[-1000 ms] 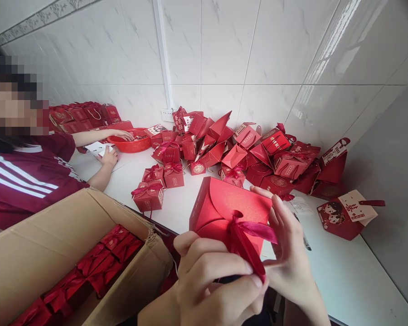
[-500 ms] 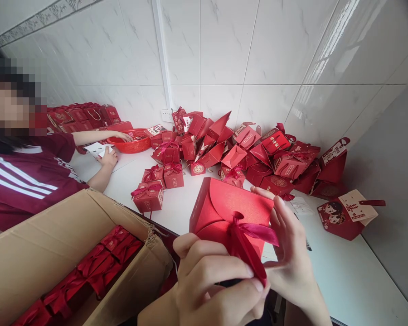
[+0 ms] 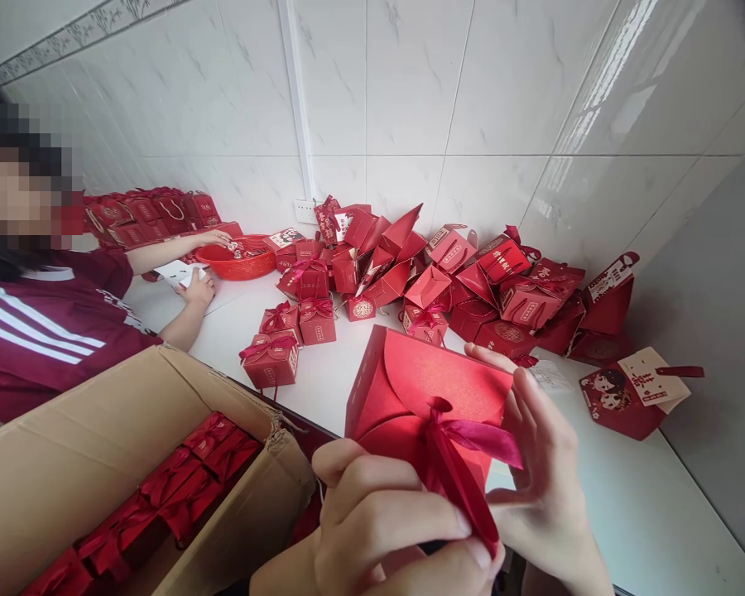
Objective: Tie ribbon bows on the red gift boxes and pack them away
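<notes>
Holding a bright red cardboard box with curved, overlapping flaps (image 3: 431,364) in both hands, raised over the near edge of a smooth white tabletop (image 3: 664,497), tilted, with the flapped face toward the camera. Pinching a crimson satin ribbon (image 3: 459,476) by one strand between the closed fingertips of the left hand (image 3: 378,526), just below the small cut-out in the flaps, with the other fingers curled in toward the palm. Clasping the box along its right side in the half-curled right hand (image 3: 546,476), with fingers against the far edge and thumb spread well apart from them, just beside another piece of the ribbon. Cannot make out clearly the tip of the right thumb. Having, left of the left fingers, an open brown corrugated carton (image 3: 99,422) with ribbon-tied red boxes (image 3: 174,488) packed inside. Facing, ahead and slightly left of the fingers, a small cluster of dark red bow-tied boxes (image 3: 270,360), and straight beyond them a long, jumbled heap of red printed card boxes (image 3: 378,265) near a white tiled wall (image 3: 410,99). Showing, right of the right fingers and well apart, a dark red box with a cream panel and printed figures (image 3: 621,401). Including, far to the left of the fingers, a person in a maroon, white-striped shirt (image 3: 43,327), with one hand at a round red plastic basket (image 3: 248,269) and the other on a white card with black marks (image 3: 172,273).
</notes>
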The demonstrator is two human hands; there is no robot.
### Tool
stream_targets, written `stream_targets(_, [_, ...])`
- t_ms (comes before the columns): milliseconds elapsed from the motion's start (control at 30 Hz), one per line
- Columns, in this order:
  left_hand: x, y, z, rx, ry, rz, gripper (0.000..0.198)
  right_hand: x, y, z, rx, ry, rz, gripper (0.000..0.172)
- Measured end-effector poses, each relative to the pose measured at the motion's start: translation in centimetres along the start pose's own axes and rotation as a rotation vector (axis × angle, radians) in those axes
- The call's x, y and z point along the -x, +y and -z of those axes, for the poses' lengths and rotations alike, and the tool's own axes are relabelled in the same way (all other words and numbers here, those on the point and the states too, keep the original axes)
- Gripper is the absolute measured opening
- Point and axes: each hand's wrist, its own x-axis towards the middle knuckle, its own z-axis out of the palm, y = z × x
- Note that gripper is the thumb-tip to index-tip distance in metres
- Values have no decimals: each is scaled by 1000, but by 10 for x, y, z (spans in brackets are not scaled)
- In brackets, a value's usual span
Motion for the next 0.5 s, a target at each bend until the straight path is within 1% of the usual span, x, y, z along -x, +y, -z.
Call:
stream_targets(167, [0,3,1,12,7,17,18,0,2,1,-2,-6,0,92])
stream_targets(267, [-1,3,-3,3,11,38,18,1,3,1,-15,-8,3,93])
stream_targets(300, [-2,2,-5,2,31,31,18,1,3,1,-20,-5,0,93])
stream_targets(400, [-2,-2,-12,6,159,-48,21,2,2,0,-27,2,-23,92])
stream_targets(467, [-2,-4,-12,7,236,-96,24,2,1,-1,-35,0,-36,92])
stream_targets(500, [-3,-4,-11,-25,208,-105,23,2,1,-2,-42,1,-40,92])
